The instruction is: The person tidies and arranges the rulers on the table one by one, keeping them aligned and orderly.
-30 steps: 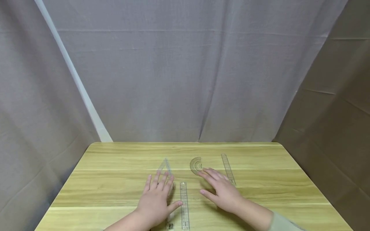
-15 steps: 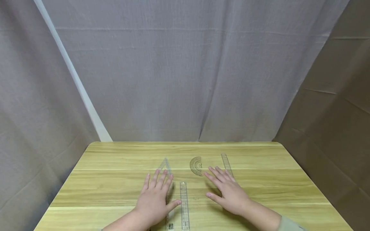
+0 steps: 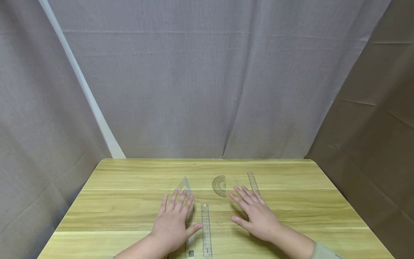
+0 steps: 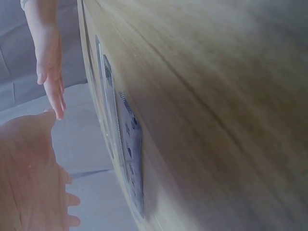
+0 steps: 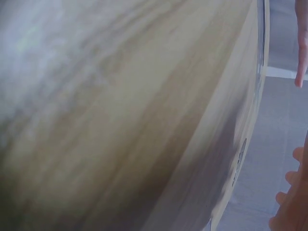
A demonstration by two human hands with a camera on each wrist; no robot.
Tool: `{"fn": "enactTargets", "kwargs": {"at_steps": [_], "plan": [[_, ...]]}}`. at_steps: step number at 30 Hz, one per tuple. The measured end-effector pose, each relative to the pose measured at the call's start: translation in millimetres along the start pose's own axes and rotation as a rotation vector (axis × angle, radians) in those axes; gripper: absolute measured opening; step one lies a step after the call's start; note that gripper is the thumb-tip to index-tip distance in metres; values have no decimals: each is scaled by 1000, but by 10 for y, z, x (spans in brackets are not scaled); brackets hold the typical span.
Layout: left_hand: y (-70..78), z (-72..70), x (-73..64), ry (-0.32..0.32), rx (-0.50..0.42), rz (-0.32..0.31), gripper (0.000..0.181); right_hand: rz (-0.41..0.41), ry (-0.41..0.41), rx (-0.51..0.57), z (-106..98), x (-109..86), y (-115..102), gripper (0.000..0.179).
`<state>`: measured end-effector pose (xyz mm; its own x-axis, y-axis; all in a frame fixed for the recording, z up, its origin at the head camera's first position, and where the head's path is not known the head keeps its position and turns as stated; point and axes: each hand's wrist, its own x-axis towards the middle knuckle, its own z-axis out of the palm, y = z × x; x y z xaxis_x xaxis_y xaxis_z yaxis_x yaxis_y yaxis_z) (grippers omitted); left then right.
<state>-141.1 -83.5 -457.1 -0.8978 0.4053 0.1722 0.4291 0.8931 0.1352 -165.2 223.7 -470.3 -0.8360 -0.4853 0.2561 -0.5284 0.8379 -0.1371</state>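
My left hand (image 3: 171, 226) hovers palm down with its fingers spread and straight, over a clear flat piece (image 3: 191, 253) with a dark printed square, mostly hidden. Its fingertips overlap the lower part of a clear set square (image 3: 185, 184) in the head view. Just right of the thumb lies a clear ruler (image 3: 206, 233). My right hand (image 3: 258, 219), fingers extended and holding nothing, is over the table to the right. Beyond its fingertips, a clear protractor (image 3: 219, 186) lies to the left, and a second clear ruler (image 3: 253, 181) is partly covered by the fingers.
All of the drawing tools lie on a wood-grain table (image 3: 113, 208). Grey cloth (image 3: 161, 90) hangs behind it, with darker cloth (image 3: 372, 126) at the right side. A pale strip (image 3: 87, 90) shows at the left gap.
My right hand has drawn back to the right, away from the protractor, and now overlaps the lower part of the right ruler. My left hand has barely moved.
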Motion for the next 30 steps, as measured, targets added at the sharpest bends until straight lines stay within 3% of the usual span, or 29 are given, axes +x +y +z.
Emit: {"fn": "enactTargets", "kwargs": {"at_steps": [9,16,30], "plan": [[61,-6,49,-58,7,-5,89,19,-4,26,19,-13,18,73],[159,30,130,-68,-34,-5,89,44,-3,18,49,2,114,71],[442,27,273,-148,-20,23,90,120,2,68,42,64,386,69]]}}
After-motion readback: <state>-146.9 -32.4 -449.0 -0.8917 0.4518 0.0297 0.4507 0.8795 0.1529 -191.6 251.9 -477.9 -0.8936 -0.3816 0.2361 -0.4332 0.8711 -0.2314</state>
